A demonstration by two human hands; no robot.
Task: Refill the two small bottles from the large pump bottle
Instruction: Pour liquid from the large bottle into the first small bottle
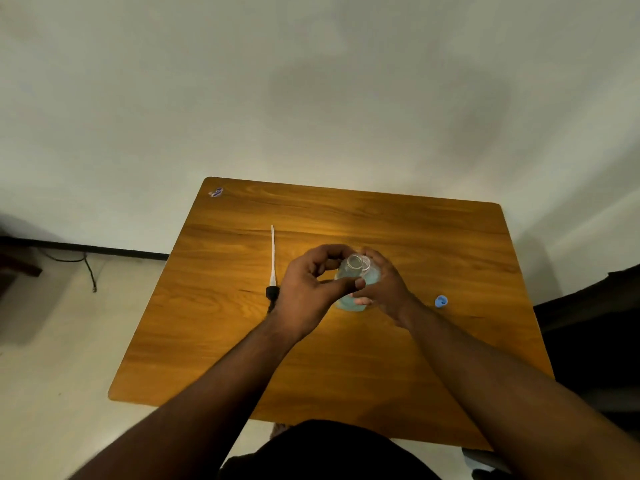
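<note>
**Bottles held mouth to mouth over mid-table**

Big bottle [350, 285], clear with pale blue liquid, sits at the centre of the table [398, 368], between both hands. Its mouth is open and points up toward the camera. Pump off, so liquid can be poured rather than pumped, by my reading.

Small bottle [366, 263]: only a clear rim shows, touching the big bottle's mouth on the right side. Body hidden by fingers. Likely brought neck to neck for the transfer; which one is tipped I cannot tell. The second small bottle is not visible.

Left hand [311, 289] is curled around the big bottle's left side, thumb across its front, fingers arched over the top. A steadying grip.

Right hand [384, 289] wraps the right side, fingers closed about the small bottle and pressing against the big one. Exactly what each finger holds is hidden.

Pump [272, 271] lies flat to the left, just beside the left wrist, white tube pointing away, dark collar nearest the person. Set aside to clear the neck.

Blue cap [441, 301] rests to the right, near the right forearm but apart from it. Probably the small bottle's, parked within reach for re-closing.

Sticker [216, 192] at the far left corner, unrelated.

Risk, judged: two narrow mouths, easy spill.
</note>
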